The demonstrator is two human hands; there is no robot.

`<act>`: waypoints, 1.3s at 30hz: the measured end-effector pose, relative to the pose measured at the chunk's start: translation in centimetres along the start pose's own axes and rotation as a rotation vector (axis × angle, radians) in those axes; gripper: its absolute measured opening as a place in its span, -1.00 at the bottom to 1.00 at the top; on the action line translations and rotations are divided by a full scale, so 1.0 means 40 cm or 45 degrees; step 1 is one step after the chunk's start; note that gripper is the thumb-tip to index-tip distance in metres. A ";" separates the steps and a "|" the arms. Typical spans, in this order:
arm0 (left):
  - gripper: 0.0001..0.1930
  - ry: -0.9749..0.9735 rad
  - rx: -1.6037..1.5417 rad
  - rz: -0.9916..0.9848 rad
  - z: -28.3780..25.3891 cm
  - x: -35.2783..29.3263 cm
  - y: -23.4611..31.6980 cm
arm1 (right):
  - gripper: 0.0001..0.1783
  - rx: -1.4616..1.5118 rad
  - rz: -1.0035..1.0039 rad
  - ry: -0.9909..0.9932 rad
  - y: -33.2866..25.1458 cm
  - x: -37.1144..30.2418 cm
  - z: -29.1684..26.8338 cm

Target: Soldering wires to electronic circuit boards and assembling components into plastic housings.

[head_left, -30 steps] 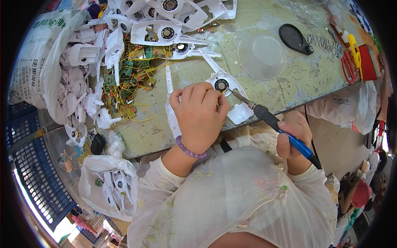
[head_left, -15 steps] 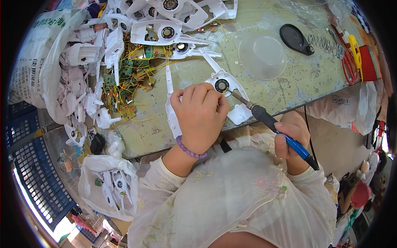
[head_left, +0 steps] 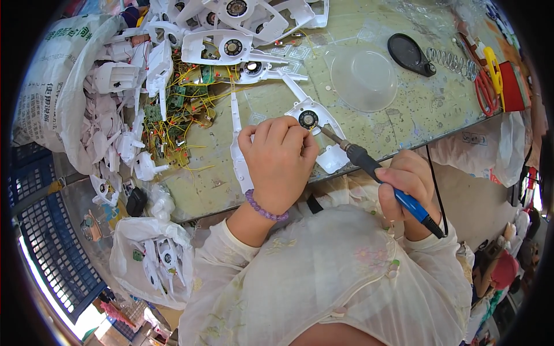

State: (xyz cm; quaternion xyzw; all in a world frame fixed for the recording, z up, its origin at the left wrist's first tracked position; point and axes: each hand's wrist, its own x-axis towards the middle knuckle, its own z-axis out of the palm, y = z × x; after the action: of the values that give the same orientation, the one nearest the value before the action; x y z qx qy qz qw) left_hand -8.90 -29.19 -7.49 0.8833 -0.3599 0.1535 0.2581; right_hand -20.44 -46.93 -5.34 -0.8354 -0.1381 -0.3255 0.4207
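While my left hand (head_left: 278,158) stays bent over the lower left side of the white plastic housing (head_left: 331,159), my right hand (head_left: 407,181) has shifted a little along the soldering iron (head_left: 362,157): a second ago my thumb sat farther back, and now it presses nearer the front of the handle. The iron itself has moved slightly left, its tip remaining just beside the lower right edge of the round black speaker (head_left: 308,119); I cannot tell whether it touches metal. My right fingers are clamped around the handle. My left fingers are curled and close together, as they were before, but their tips are hidden, so I cannot tell whether they pinch anything.

The housing lies on the worktable (head_left: 398,118) in front of me, between my left hand and the iron, its narrow arm pointing up and left, in the same place as earlier. A long white plastic piece (head_left: 240,167) lies beside my left hand, partly under it. Farther left, the heap of circuit boards (head_left: 179,93) with yellow wires is unchanged, and so is the translucent plastic bowl (head_left: 363,81) beyond the housing.
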 end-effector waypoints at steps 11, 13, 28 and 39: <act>-0.90 0.019 0.003 -0.007 0.002 0.004 0.003 | -0.82 0.292 0.332 0.598 0.037 -0.078 -0.001; -0.91 0.016 -0.019 0.009 0.009 0.008 0.008 | -0.77 0.373 0.446 0.727 0.031 -0.093 -0.019; -0.85 -0.042 -0.067 -0.032 -0.099 -0.011 -0.019 | -0.83 -0.056 0.559 1.222 0.153 0.062 -0.341; -0.75 -0.099 -0.171 -0.062 -0.148 -0.090 -0.073 | -0.78 -0.208 0.898 1.005 0.166 0.017 -0.110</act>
State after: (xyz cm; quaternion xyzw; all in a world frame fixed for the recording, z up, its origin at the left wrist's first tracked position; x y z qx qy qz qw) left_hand -9.81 -22.08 -5.29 0.8779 -0.3575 0.0881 0.3062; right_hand -18.47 -54.48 -7.06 -0.6751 0.3454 -0.4637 0.4582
